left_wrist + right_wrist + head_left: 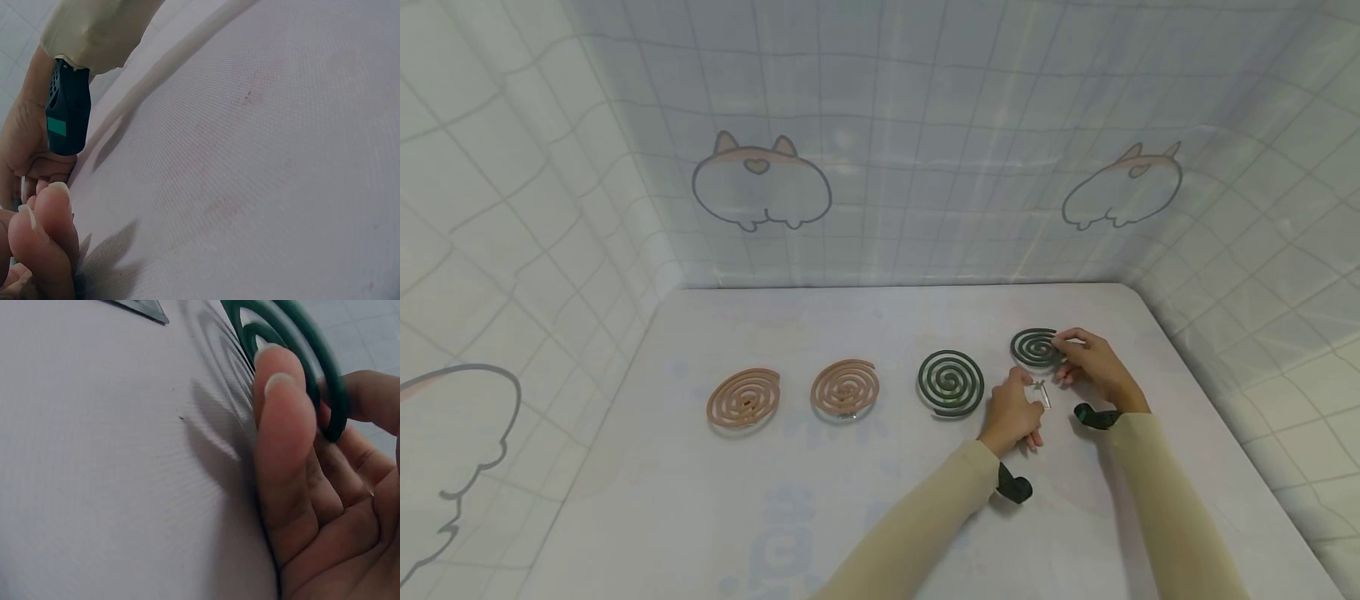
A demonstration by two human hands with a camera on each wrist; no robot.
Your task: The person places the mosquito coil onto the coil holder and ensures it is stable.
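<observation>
On the right of the table, my right hand (1093,362) pinches the outer edge of a dark green mosquito coil (1034,347). The right wrist view shows this coil (300,337) tilted between thumb and fingers, its shadow on the cloth. Just to the left, my left hand (1013,410) has its fingers bent at a small metal coil stand (1042,393), apparently pinching it. Part of the stand (144,307) shows at the top of the right wrist view. In the left wrist view, the left fingers (47,231) are curled, and what they hold is hidden.
Beside the left hand lies another green mosquito coil (951,384). Farther left are two brown coils, one (846,387) with metal showing beneath it and the other (744,400) near the left side. Tiled-pattern sheeting (880,167) encloses the white table (820,325).
</observation>
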